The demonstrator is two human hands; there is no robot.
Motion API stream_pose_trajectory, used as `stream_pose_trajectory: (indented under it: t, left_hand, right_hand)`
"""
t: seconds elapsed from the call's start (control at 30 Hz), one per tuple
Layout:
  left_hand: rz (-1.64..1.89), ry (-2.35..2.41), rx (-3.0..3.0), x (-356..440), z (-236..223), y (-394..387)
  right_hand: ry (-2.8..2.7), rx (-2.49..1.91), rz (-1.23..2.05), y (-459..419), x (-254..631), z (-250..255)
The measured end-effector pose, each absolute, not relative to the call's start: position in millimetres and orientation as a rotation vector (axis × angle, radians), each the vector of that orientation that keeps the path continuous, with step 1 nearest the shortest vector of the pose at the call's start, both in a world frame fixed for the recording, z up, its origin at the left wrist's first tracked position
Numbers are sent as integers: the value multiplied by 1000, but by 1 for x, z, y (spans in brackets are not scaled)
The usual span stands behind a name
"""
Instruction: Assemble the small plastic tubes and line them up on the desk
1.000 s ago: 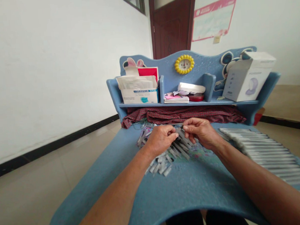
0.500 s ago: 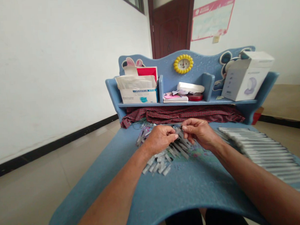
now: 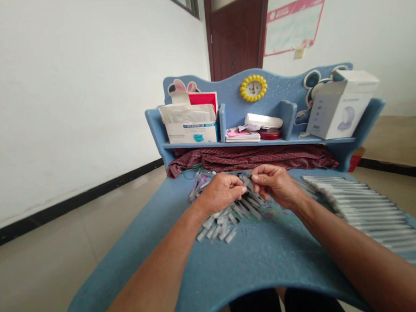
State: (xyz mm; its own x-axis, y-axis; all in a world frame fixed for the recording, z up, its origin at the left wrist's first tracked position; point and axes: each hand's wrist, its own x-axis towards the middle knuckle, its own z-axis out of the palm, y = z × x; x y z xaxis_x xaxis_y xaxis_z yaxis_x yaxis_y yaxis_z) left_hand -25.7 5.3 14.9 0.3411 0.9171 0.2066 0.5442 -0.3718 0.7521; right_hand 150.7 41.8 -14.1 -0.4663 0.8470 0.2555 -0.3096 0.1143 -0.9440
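Observation:
My left hand (image 3: 221, 192) is closed, thumb against the curled fingers, over a heap of short grey-white translucent pieces (image 3: 221, 229); what it pinches is too small to make out. Just right of it, my right hand (image 3: 274, 184) pinches a small dark piece (image 3: 250, 177) between thumb and forefinger. A narrow gap separates the two sets of fingertips. Beneath them, longer grey strips (image 3: 249, 207) lie jumbled in the heap. To the right of my right forearm runs a row of slim whitish rods (image 3: 365, 209) with dark ends, laid side by side.
All this lies on a blue desk (image 3: 233, 270). Along its back stretches a folded red checked cloth (image 3: 229, 159), below a shelf holding a face-mask box (image 3: 189, 133), papers (image 3: 241, 137), a red round tin (image 3: 270, 134) and a white carton (image 3: 340, 106).
Both hands keep nearly the same pose over the heap, fingertips close together. The whole view has drifted very slightly.

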Motion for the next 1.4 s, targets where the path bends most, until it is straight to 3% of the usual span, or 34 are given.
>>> stream_pose_trajectory:
  t: [0.27,0.83,1.4]
  left_hand:
    - [831,1253,1999,-24,18,2]
    - [718,1322,2256,-24,10,8]
    - [683,1359,2298,-25,10,7]
  right_hand:
    - [-1554,-586,1502,43,153,-15]
    - [-2118,-819,1120,43,166,-6]
    - [-2140,-858,1034,42,164,-6]
